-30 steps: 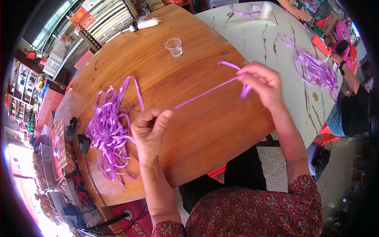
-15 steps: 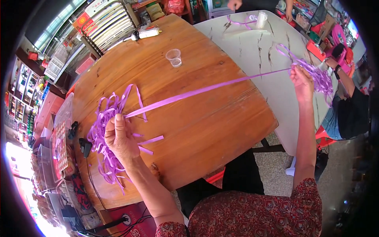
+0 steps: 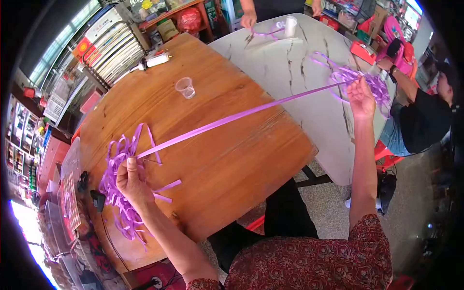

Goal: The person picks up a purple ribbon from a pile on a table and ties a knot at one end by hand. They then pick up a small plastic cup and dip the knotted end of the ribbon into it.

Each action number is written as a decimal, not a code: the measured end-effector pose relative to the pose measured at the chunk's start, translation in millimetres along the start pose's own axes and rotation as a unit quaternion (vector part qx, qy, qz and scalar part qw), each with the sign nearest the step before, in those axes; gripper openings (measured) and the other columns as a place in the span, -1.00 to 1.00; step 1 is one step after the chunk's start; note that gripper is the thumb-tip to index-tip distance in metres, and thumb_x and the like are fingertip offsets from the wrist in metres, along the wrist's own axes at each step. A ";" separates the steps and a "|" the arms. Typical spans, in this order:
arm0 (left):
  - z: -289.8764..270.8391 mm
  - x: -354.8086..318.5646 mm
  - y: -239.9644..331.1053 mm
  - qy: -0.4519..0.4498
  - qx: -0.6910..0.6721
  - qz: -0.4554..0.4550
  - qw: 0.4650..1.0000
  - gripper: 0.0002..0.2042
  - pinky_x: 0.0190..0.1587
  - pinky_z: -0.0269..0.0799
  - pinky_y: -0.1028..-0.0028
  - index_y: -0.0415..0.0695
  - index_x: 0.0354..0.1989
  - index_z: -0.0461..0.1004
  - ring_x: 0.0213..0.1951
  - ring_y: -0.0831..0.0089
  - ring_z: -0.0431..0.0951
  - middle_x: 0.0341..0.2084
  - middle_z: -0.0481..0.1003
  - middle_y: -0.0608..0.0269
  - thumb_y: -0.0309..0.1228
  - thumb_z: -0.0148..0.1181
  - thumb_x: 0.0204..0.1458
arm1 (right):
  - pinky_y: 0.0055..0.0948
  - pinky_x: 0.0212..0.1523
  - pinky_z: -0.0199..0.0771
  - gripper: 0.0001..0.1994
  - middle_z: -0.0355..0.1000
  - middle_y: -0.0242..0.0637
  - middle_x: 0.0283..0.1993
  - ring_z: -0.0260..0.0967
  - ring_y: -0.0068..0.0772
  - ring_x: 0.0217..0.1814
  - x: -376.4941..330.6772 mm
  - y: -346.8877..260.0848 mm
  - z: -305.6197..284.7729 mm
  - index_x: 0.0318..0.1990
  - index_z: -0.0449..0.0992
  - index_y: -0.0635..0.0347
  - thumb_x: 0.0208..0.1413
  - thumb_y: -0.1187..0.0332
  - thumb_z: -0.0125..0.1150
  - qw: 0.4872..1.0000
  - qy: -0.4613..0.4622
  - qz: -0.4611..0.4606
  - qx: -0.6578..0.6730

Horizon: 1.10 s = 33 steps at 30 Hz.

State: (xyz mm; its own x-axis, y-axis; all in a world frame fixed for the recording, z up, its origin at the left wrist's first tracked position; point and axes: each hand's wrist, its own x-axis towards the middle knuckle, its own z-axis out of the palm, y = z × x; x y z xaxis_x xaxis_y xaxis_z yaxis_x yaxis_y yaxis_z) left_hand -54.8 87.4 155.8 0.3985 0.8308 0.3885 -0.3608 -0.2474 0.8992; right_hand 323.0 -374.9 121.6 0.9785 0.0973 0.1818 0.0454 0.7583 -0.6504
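Note:
A long purple ribbon [image 3: 232,117] stretches taut between my two hands. My left hand [image 3: 134,186] pinches it between thumb and fingers over the left side of the wooden table. Around that hand lies a loose, tangled heap of the same ribbon [image 3: 113,169], with a few cut-looking ends sticking out. On the right, my right hand [image 3: 362,99] is raised, palm toward me, with the ribbon at its fingertips. Behind it, another purple ribbon bunch [image 3: 378,91] lies over the white marbled table.
A clear plastic cup [image 3: 185,88] and a white glue gun [image 3: 158,58] are on the wooden table [image 3: 217,183]. On the marbled table [image 3: 270,53] stands a white roll [image 3: 290,26]. A co-worker's hand [image 3: 248,18] is beside it at a purple strip. Another person [image 3: 420,111] sits at right.
The whole view has shifted, so the tables sit further left. My right hand has turned its palm more toward me. The co-worker's hand has come down to the purple strip.

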 end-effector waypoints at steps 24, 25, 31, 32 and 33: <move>36.4 -22.8 8.1 -0.087 -0.034 -0.016 0.996 -0.77 -0.37 0.37 0.60 -0.14 -0.13 0.35 -0.54 0.61 0.38 -0.48 0.48 0.31 -0.64 0.11 0.03 | -0.56 -0.20 0.41 -0.65 0.41 -0.32 -0.19 0.35 -0.60 -0.28 -108.4 98.8 187.2 0.10 0.33 0.35 0.14 0.55 0.01 0.945 -0.270 0.089 -0.163; 46.7 -28.5 7.6 -0.101 -0.064 -0.010 0.993 -0.66 -0.36 0.37 0.68 -0.17 -0.09 0.32 -0.48 0.63 0.47 -0.51 0.48 0.35 -0.71 0.16 -0.04 | -0.60 -0.25 0.41 -0.66 0.41 -0.33 -0.21 0.35 -0.62 -0.32 -127.3 110.5 206.9 0.10 0.35 0.33 0.15 0.54 0.01 0.924 -0.297 0.092 -0.223; 59.1 -47.0 5.3 -0.211 -0.168 -0.065 0.961 -0.61 -0.30 0.41 0.64 -0.20 -0.03 0.27 -0.42 0.58 0.52 -0.52 0.51 0.31 -0.66 0.21 -0.04 | -0.66 -0.29 0.40 -0.63 0.41 -0.37 -0.26 0.37 -0.66 -0.27 -184.9 147.5 263.0 0.08 0.36 0.25 0.08 0.61 0.13 0.822 -0.503 0.037 -0.265; 58.7 -48.3 7.9 -0.222 -0.208 -0.072 0.950 -0.60 -0.29 0.41 0.64 -0.21 -0.02 0.26 -0.42 0.58 0.52 -0.54 0.50 0.32 -0.63 0.23 -0.05 | -0.67 -0.30 0.39 -0.61 0.41 -0.37 -0.27 0.37 -0.66 -0.26 -187.6 150.4 266.7 0.07 0.36 0.24 0.05 0.63 0.16 0.822 -0.514 0.038 -0.243; 56.4 -48.5 10.4 -0.220 -0.209 -0.082 0.949 -0.48 -0.35 0.37 0.66 -0.24 0.09 0.21 -0.48 0.62 0.48 -0.61 0.47 0.36 -0.55 0.29 -0.06 | -0.67 -0.30 0.39 -0.65 0.40 -0.38 -0.29 0.37 -0.67 -0.26 -187.9 152.2 268.0 0.02 0.39 0.26 0.04 0.61 0.18 0.825 -0.510 0.042 -0.238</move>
State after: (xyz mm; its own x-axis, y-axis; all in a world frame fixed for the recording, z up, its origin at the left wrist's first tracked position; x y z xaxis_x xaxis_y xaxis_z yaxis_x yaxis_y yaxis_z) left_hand -30.3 16.4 157.7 0.7593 0.5290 0.3790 -0.5297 0.1643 0.8321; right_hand 92.2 -105.0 186.2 0.3141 0.8127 0.4908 0.2981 0.4064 -0.8637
